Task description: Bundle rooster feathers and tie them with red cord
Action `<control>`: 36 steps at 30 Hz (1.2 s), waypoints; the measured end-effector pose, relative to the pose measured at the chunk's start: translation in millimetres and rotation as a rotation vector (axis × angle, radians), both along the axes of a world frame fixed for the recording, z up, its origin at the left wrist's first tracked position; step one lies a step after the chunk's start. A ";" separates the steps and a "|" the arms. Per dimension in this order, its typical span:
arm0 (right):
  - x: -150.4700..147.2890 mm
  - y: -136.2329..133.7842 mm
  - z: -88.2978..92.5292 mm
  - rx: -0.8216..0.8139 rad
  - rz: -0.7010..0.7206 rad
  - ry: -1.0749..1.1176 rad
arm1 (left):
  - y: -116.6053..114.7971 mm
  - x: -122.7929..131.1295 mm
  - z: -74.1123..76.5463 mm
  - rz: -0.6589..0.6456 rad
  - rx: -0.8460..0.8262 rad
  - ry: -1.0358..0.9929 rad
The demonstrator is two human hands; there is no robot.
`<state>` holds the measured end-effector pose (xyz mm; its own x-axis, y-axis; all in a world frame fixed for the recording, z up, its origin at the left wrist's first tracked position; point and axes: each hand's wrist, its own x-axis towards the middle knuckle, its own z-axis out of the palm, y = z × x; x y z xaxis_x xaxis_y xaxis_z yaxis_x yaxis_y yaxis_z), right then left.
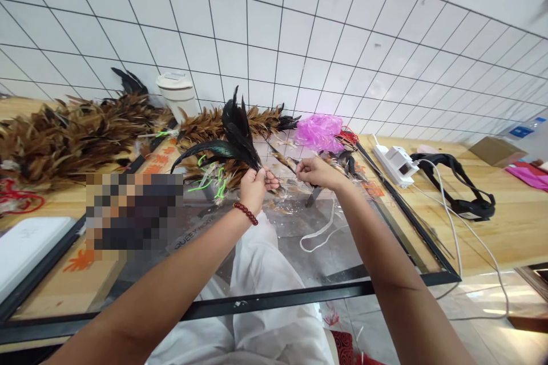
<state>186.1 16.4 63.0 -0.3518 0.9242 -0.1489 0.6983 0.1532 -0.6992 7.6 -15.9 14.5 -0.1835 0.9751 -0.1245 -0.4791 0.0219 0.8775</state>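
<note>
Gathered at its quills, a bunch of long black feathers (240,131) is pinched in my left hand (260,179), which wears a dark red bead bracelet (245,213). The feathers fan up and to the left, one with a green sheen. My right hand (317,173) is closed just to the right, its fingers pinched at the end of a slim brown feather (280,157). A dark flat strip (314,197) shows under that hand; its kind is unclear. Both hands are above a black-framed glass panel (274,301) strewn with feather scraps.
Brown feather garlands (85,131) lie at the left and back, near a white lidded canister (176,91). Pink plastic (319,130) sits behind the hands. To the right are a power strip (396,164), cables and a black strap (462,188). A white device (34,254) is at left.
</note>
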 end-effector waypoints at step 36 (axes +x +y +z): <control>27.9 11.1 1.7 0.402 -0.306 -0.504 | -6.9 -0.1 -0.9 -0.342 -0.051 0.081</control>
<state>214.0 27.5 64.8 -0.0459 0.9880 0.1475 0.9746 0.0766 -0.2102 7.5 -22.8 13.6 0.1412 0.9748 -0.1727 -0.3654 0.2135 0.9061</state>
